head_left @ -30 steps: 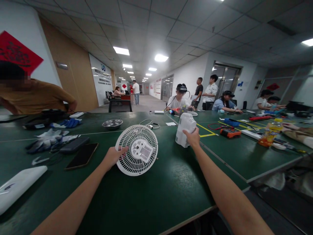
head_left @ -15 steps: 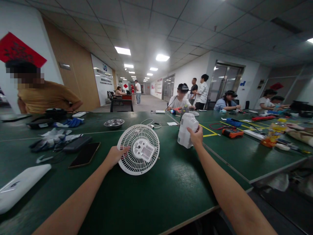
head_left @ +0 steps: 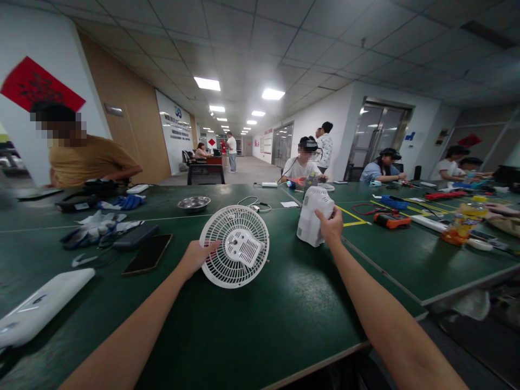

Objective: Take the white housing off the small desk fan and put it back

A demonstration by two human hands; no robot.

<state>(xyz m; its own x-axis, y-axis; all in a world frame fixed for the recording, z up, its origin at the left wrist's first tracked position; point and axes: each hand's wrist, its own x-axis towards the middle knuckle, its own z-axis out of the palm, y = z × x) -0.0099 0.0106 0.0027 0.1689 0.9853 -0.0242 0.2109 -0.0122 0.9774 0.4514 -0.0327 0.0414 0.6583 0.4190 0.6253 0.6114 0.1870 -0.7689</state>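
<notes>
Head view: white case (head_left: 49, 303) far left on green table (head_left: 260, 330), dark phone (head_left: 148, 254) near it. Left hand (head_left: 195, 257) clasps rim of tilted white fan grille (head_left: 241, 246), thumb across bars. Right hand (head_left: 332, 225) grips white housing (head_left: 312, 216), apart from grille. Drink bottle (head_left: 464, 223) farther right.
</notes>
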